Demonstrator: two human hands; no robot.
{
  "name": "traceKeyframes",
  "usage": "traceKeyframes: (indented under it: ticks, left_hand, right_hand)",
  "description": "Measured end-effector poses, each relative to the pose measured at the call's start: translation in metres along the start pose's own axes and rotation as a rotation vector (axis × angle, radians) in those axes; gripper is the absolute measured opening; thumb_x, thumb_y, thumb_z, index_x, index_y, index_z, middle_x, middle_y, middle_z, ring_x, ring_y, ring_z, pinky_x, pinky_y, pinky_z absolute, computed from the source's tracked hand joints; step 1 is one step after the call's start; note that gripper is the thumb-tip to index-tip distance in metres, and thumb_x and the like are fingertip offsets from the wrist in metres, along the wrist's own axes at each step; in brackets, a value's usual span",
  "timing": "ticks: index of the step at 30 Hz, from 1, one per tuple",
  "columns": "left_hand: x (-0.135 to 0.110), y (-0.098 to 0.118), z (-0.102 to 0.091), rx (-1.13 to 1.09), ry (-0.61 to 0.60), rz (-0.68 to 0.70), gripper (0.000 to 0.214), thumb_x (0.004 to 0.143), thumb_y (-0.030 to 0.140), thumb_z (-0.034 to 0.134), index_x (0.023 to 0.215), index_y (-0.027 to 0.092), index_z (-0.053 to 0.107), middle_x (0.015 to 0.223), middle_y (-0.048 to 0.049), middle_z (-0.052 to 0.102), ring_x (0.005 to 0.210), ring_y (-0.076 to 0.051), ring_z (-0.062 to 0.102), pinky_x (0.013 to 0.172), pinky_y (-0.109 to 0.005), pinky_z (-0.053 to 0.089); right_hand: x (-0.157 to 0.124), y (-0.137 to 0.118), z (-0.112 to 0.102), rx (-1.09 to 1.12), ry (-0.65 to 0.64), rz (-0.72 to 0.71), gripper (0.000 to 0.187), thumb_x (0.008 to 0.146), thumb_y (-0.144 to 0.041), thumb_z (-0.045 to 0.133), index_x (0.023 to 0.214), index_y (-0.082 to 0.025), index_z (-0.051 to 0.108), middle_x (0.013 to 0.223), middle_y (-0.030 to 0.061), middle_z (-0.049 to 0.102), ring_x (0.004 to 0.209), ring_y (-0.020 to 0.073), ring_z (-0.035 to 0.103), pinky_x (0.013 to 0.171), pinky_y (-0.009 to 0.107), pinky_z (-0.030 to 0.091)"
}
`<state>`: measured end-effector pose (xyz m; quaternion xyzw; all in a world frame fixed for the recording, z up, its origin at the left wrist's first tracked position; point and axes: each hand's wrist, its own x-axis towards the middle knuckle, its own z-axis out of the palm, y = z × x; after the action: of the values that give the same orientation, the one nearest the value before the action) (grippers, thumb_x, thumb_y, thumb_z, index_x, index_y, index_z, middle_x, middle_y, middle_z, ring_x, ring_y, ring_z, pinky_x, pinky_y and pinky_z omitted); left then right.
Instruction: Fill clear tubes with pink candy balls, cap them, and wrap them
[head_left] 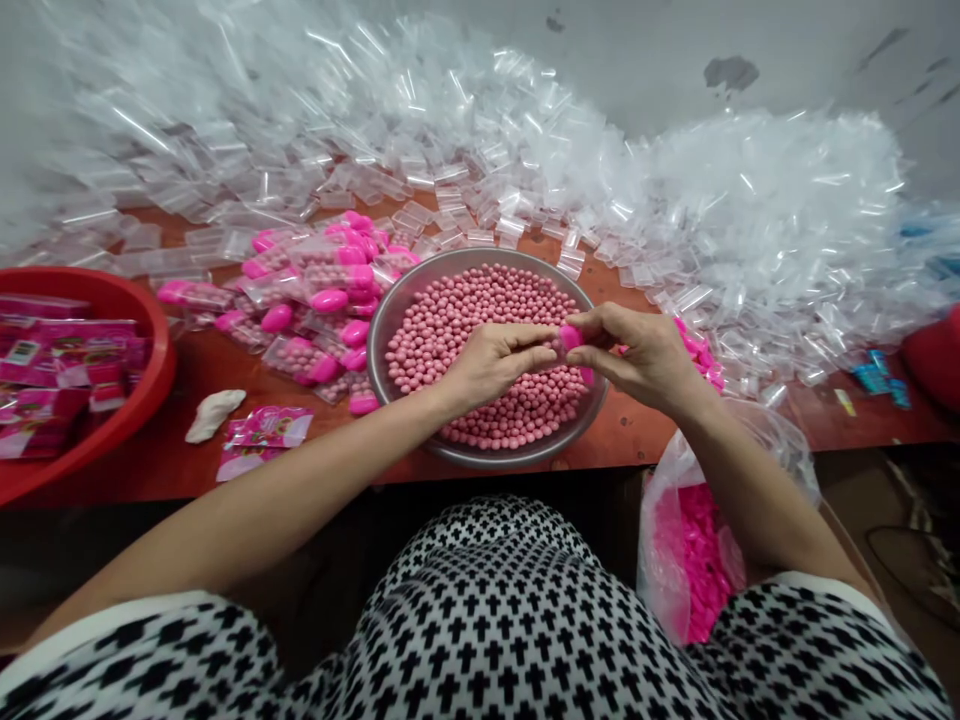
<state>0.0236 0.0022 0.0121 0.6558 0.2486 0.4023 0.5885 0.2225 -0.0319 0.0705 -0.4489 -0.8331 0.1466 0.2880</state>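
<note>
pink candies (480, 340), red basin (112, 400), clear tubes (450, 170)

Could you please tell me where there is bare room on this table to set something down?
Bare patches: front edge between red basin and metal bowl, around the white lump; front strip right of the bowl. Behind, clear tubes crowd everything.

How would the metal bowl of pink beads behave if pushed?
The bowl probably slides rather than tips: it sits wide and shallow on the table. Nearly full, it is likely heavy. The round beads could roll out if jolted.
</note>
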Motion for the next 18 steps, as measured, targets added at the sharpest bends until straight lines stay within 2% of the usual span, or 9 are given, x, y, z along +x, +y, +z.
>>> traceKeyframes:
  ticks: [4,12,15,18]
  left_hand:
    - [-0.004,0.0,0.0,0.097,0.059,0.077,0.022,0.083,0.031,0.068,0.097,0.017,0.078,0.094,-0.0049,0.078,0.084,-0.018,0.072,0.077,-0.028,0.057]
    - [-0.006,0.002,-0.003,0.372,0.058,0.198,0.015,0.083,0.024,0.066,0.09,0.022,0.079,0.089,-0.0021,0.078,0.08,-0.017,0.073,0.074,-0.025,0.054]
    - [-0.003,0.003,-0.004,0.234,0.043,0.097,0.016,0.081,0.026,0.067,0.091,0.021,0.079,0.09,-0.0025,0.078,0.081,-0.018,0.072,0.076,-0.027,0.055]
    - [0.001,0.004,-0.007,-0.032,0.019,-0.098,0.025,0.076,0.032,0.073,0.095,0.017,0.079,0.09,-0.0053,0.077,0.08,-0.019,0.072,0.074,-0.029,0.057]
  right_hand:
    - [-0.005,-0.004,0.003,-0.057,0.022,-0.038,0.009,0.087,-0.026,0.066,0.092,-0.018,0.065,0.08,0.0036,0.071,0.067,0.015,0.065,0.063,0.025,0.049]
    - [-0.015,-0.004,0.018,-0.179,0.059,-0.13,0.005,0.089,-0.022,0.061,0.091,-0.02,0.065,0.078,0.0036,0.07,0.071,0.0164,0.065,0.066,0.026,0.05]
    - [-0.012,0.002,0.022,-0.046,0.101,-0.057,0.011,0.085,-0.027,0.068,0.093,-0.02,0.069,0.083,0.0043,0.073,0.073,0.0169,0.067,0.07,0.028,0.053]
    - [-0.011,0.01,0.021,0.29,0.122,0.117,0.027,0.08,-0.039,0.075,0.1,-0.021,0.073,0.095,0.0051,0.076,0.085,0.02,0.07,0.08,0.033,0.056]
